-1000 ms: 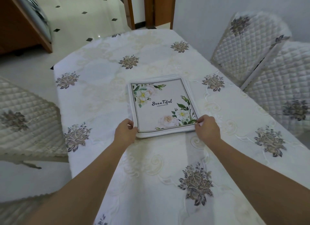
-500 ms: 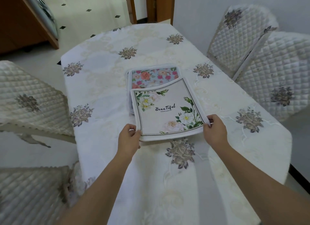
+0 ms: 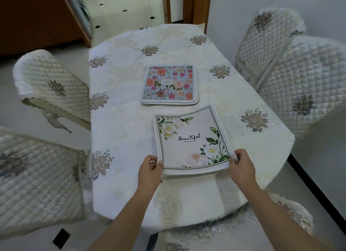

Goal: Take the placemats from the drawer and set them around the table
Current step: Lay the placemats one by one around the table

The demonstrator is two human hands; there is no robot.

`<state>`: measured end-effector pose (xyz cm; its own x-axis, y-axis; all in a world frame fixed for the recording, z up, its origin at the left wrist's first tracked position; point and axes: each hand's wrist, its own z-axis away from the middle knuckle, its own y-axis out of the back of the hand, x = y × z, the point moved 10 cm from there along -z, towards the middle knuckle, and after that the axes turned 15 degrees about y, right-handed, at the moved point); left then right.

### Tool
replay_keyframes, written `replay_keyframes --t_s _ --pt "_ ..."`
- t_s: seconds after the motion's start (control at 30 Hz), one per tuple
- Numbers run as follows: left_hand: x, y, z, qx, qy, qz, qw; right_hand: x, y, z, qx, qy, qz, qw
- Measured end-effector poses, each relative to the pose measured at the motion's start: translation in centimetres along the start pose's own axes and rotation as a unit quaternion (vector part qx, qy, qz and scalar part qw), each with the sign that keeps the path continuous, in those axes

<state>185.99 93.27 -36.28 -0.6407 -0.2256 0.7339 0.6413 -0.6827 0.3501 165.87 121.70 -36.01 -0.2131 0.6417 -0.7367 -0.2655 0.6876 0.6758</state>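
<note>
A white placemat [image 3: 191, 140] printed with flowers and the word "Beautiful" lies near the table's front end. My left hand [image 3: 149, 171] pinches its near left corner and my right hand [image 3: 242, 166] pinches its near right corner; its far edge curls up a little. Behind it, in the middle of the table [image 3: 121, 119], sits a stack of placemats [image 3: 169, 84] whose top one is blue with pink and orange roses.
The table wears a white cloth with grey embroidered flowers. Quilted white chairs stand at the left [image 3: 54, 88], the near left [image 3: 35, 179] and the right [image 3: 303, 78]. Another chair seat [image 3: 234, 232] is right below me. A wooden cabinet [image 3: 37, 18] stands at the back left.
Both hands have drawn the "Beautiful" placemat off the stack and toward the near end of the table, baring the rose-patterned mat beneath. The camera has backed away.
</note>
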Motion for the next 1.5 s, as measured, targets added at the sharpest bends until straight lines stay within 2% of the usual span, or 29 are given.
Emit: replay_keyframes --t_s 0.13,0.37,0.47,0.6,0.73,0.87,0.97,1.07,1.13,1.2,1.27,1.33,1.4,1.5 --pt "-3.8 -1.5 2.8 0.010 0.030 -0.006 0.999 2.3 1.1 3.2 -0.015 -0.012 0.002 1.000" --pt "-11.3 -3.9 6.4 0.012 0.129 0.004 0.992 4.1 1.2 5.4 -0.061 -0.033 -0.019 0.997" --pt "-13.2 -3.9 7.0 0.028 0.141 -0.015 0.990 5.6 -0.1 6.1 -0.110 -0.062 -0.024 0.992" --pt "-13.0 -4.1 6.8 0.041 0.124 -0.050 0.990 6.1 -0.6 6.1 -0.130 -0.081 -0.020 0.988" --pt "-13.2 -4.5 6.1 0.031 0.133 -0.065 0.988 6.0 -0.9 6.0 -0.124 -0.068 0.000 0.990" --pt "-13.2 -4.3 5.8 0.006 0.176 0.039 0.984 6.8 -1.0 6.1 -0.112 -0.081 -0.009 0.990" --pt "-13.5 -3.9 5.9 -0.009 0.199 0.064 0.978 7.3 0.1 5.6 -0.076 -0.096 0.003 0.992" --pt "-13.5 -3.9 6.3 -0.047 0.194 0.007 0.980 7.2 1.4 5.1 -0.068 -0.087 0.052 0.993" --pt "-13.4 -4.0 6.5 -0.074 0.184 -0.058 0.978 6.7 1.5 4.9 -0.122 -0.067 0.124 0.982" --pt "-13.4 -3.8 6.4 -0.077 0.168 -0.135 0.973 6.7 1.1 4.9 -0.204 -0.036 0.213 0.955" --pt "-12.9 -3.5 6.2 -0.057 0.138 -0.204 0.967 6.8 1.0 4.8 -0.225 0.001 0.251 0.942" --pt "-11.9 -3.1 6.2 -0.009 0.093 -0.266 0.959 6.7 1.0 4.9 -0.207 0.029 0.225 0.952" --pt "-11.1 -2.8 6.5 0.039 0.060 -0.282 0.957 6.5 1.0 5.2 -0.197 0.039 0.191 0.961" --pt "-11.2 -3.1 6.4 0.045 0.056 -0.267 0.961 5.9 1.2 5.3 -0.186 0.039 0.167 0.967"
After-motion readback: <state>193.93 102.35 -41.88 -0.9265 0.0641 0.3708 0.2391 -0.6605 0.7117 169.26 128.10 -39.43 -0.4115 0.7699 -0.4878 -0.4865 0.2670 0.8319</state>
